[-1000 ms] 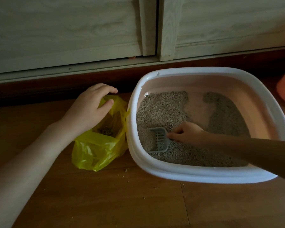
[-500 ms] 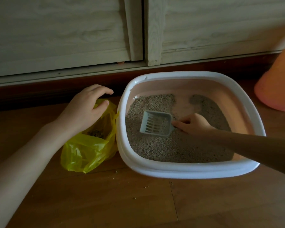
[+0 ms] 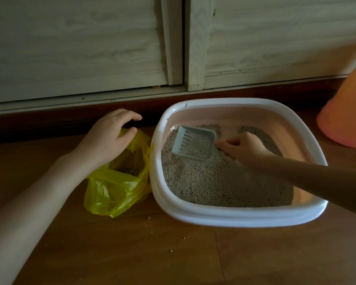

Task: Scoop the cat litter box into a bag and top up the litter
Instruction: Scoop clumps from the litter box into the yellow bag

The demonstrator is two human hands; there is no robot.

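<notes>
Head view: over the last second the pale blue slotted plastic scoop (image 3: 193, 144) rose out of the grey granular litter (image 3: 210, 182) and swung toward the near-left corner of the white-rimmed pink litter box (image 3: 224, 217), its handle gripped in the curled fingers of the right hand (image 3: 243, 147). The left hand (image 3: 109, 136) pinched the rim of the crumpled yellow plastic bag (image 3: 115, 192), which touched the box's left wall and stayed held open. Judged: sifting done, load nearly ready to tip; whether clumps lay in the scoop could not be told.

Bag (image 3: 115, 188) left of litter box (image 3: 230, 214)

Scoop (image 3: 193, 144) now lifted out of the litter (image 3: 210, 182), tilted, nearer the bag-side wall
</notes>
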